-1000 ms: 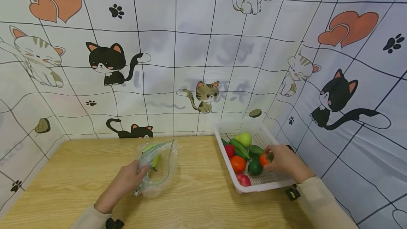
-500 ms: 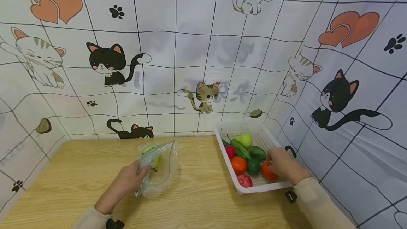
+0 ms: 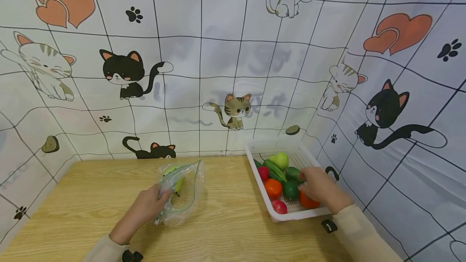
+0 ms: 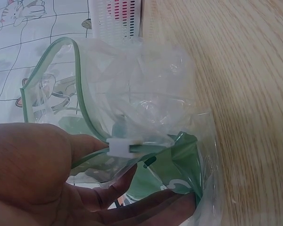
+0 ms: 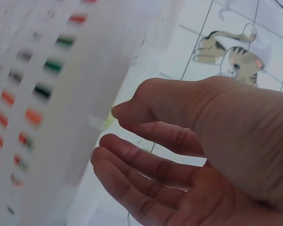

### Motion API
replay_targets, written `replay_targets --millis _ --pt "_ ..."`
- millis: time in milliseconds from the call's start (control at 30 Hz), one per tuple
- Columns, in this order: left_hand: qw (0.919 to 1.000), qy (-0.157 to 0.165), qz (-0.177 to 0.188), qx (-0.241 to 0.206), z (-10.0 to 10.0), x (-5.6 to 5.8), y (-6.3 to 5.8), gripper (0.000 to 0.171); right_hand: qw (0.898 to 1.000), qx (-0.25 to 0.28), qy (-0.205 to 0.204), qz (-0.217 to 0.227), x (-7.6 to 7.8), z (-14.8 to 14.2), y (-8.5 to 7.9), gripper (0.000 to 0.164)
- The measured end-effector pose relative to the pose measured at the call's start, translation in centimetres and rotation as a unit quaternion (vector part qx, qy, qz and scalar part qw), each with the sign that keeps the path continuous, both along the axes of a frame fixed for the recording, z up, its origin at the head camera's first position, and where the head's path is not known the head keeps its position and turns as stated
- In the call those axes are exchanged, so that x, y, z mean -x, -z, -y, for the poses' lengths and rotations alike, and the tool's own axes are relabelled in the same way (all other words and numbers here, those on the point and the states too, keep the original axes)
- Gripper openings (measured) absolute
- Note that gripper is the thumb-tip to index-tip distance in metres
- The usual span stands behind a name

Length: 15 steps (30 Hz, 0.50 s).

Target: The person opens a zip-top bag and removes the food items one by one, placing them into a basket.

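Observation:
My left hand (image 3: 147,205) grips the edge of a clear plastic zip bag (image 3: 193,209); a yellow-green item (image 3: 178,184) shows through it. In the left wrist view the bag's green seal strip and white slider (image 4: 119,147) lie by my thumb. My right hand (image 3: 320,187) hovers over the right side of a white basket (image 3: 303,214), fingers loosely bent and nothing between them in the right wrist view. Beneath and beside it lie an orange-red tomato (image 3: 309,201), partly hidden by the hand, a dark green oval vegetable (image 3: 291,173) and a round dark green one (image 3: 291,191).
Also in the basket are a light green round fruit (image 3: 281,159), a cucumber (image 3: 275,171), a red item (image 3: 263,173), another orange-red tomato (image 3: 273,189) and a pinkish-red item (image 3: 279,206). A cat-print sheet (image 3: 218,72) hangs behind the wooden table (image 3: 225,225).
The orange-red tomato in my right hand has been lowered into the basket's front right and let go. That hand has then shifted slightly left. My left hand and the bag stay put.

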<state>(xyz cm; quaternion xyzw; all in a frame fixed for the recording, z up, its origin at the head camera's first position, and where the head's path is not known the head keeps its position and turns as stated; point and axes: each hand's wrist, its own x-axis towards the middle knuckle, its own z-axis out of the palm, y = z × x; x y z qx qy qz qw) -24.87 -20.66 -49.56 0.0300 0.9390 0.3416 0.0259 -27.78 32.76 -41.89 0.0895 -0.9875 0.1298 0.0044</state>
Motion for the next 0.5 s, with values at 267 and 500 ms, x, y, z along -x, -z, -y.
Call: replay_targets --millis 267,500 --pt "1.0000 -0.001 -0.002 0.003 -0.2 0.1 0.1 0.039 0.996 0.023 -0.032 -0.074 -1.3 4.0 0.3 0.021" --pt "1.0000 -0.003 -0.003 0.005 -0.2 0.3 0.2 0.041 0.989 0.070 -0.068 -0.113 -3.2 8.8 -0.3 0.015"
